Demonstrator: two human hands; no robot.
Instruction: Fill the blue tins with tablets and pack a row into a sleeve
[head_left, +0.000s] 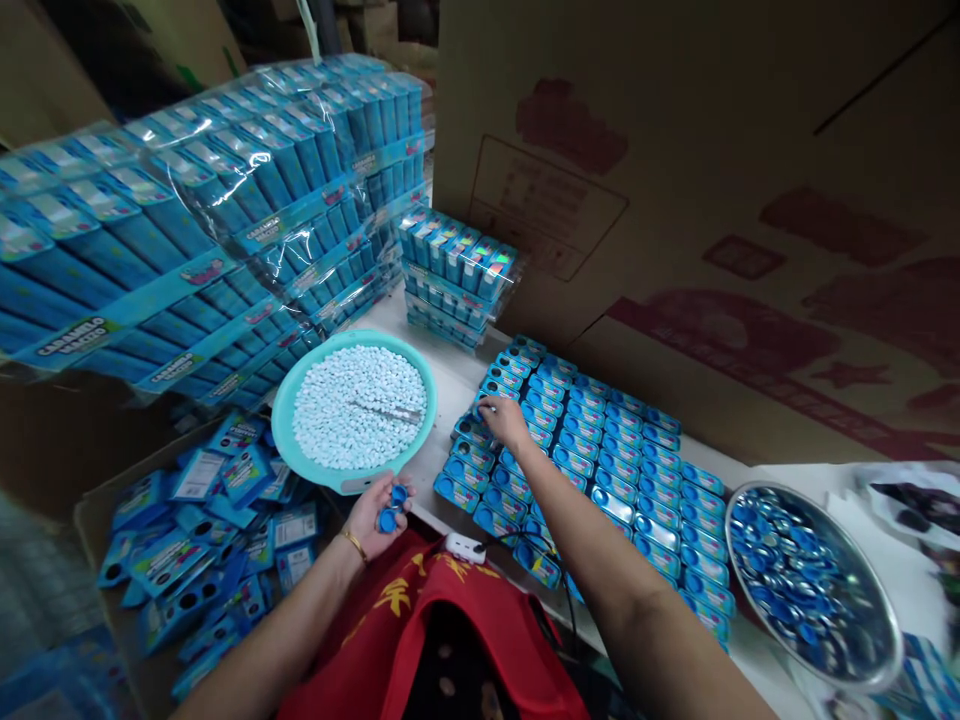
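Small round blue caps (388, 520) lie in my left hand (373, 515), its fingers curled up around them beside the bowl's near rim. My right hand (504, 420) reaches over the left part of the rows of small blue boxes (577, 445), fingers pinched low at one box; what they pinch is hidden. Many boxes show a blue round disc on one end, while a few near my right hand show a dark round opening. A turquoise bowl (281, 430) holds pale blue candies (337, 400) with a metal strip-like tool (390, 411) lying on them.
A steel bowl (885, 640) of shiny blue round pieces stands at the right. At lower left, a carton (101, 500) holds flat blue boxes. Plastic-wrapped stacks of blue packs (255, 220) rise behind, beside a smaller stack (450, 275). A large cardboard box (675, 200) walls the back.
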